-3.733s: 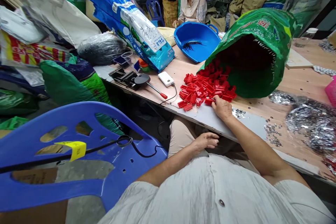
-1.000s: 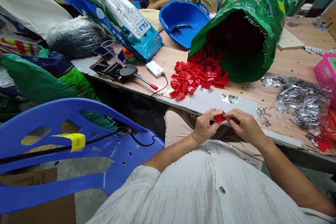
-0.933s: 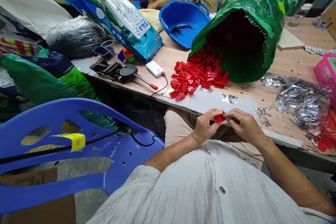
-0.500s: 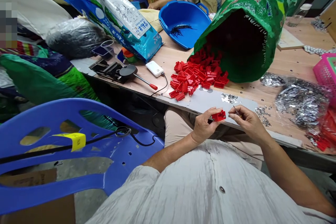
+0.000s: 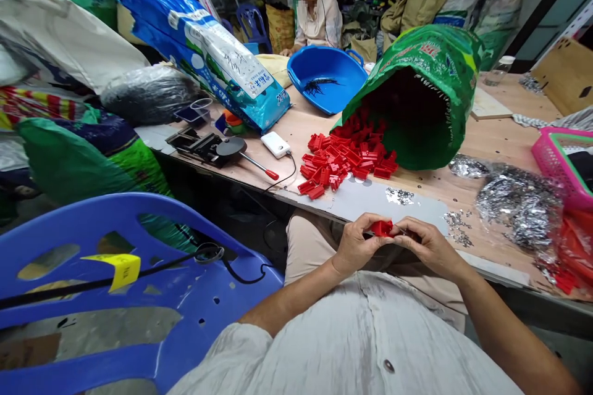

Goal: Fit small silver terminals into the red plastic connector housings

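My left hand [image 5: 356, 245] is closed on a small red plastic part [image 5: 382, 228], pinched between thumb and fingers just past the table's front edge. Against the right end of this part press the fingertips of my right hand [image 5: 424, 245], closed around a thin, dark, pointed piece [image 5: 407, 233] that is mostly hidden. Beyond both hands, a heap of similar red plastic parts [image 5: 345, 154] spills from a green sack [image 5: 424, 157] lying on its side. Small shiny metal pieces [image 5: 401, 196] lie on the grey strip at the table edge.
A blue basin [image 5: 306, 68] holds dark thin pieces. Left of the heap are a white power bank [image 5: 275, 144] with a cable and a black lever tool [image 5: 230, 148]. Bagged metal pieces [image 5: 519, 197] and a pink basket [image 5: 551, 160] stand right. Another person [image 5: 319, 15] sits opposite.
My right hand has moved left, bringing its fingertips against the red part. The camera view has tilted up, so the person opposite shows more fully.
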Demonstrator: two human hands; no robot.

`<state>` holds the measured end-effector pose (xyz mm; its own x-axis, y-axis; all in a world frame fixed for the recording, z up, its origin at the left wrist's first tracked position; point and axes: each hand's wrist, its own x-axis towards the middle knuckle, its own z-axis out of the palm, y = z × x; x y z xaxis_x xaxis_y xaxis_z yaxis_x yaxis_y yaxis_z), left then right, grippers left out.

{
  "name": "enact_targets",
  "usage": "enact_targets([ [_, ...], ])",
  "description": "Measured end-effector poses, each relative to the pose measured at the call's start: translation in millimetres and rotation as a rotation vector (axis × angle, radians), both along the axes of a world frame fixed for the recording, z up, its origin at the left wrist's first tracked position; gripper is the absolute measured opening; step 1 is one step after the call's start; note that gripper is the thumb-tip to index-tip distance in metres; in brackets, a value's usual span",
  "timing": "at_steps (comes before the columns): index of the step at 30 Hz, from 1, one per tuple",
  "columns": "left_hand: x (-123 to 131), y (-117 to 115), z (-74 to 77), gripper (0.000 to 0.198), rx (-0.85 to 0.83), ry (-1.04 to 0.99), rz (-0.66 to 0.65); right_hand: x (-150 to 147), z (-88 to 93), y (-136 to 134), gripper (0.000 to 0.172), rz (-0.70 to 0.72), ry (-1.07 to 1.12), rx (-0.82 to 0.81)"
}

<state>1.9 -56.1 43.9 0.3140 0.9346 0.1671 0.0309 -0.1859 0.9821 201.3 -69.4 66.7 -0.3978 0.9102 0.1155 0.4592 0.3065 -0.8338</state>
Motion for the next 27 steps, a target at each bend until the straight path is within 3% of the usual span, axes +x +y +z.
enact_targets([
  [11, 0.7, -0.1, -1.4, 0.033, 0.181, 0.12, 0.078, -5.1, 2.0, -2.8, 0.016, -0.144, -0.091, 0.024],
  [19, 3.1, -0.7, -1.4, 0.033, 0.393, 0.142, 0.137, -5.3, 2.6, -5.5, 0.006, -0.165, -0.096, 0.15],
  [27, 5.4, 0.1, -3.2, 0.035, 0.497, 0.149, 0.189, -5.0, 4.9, -6.5, 0.005, -0.195, -0.146, 0.34],
])
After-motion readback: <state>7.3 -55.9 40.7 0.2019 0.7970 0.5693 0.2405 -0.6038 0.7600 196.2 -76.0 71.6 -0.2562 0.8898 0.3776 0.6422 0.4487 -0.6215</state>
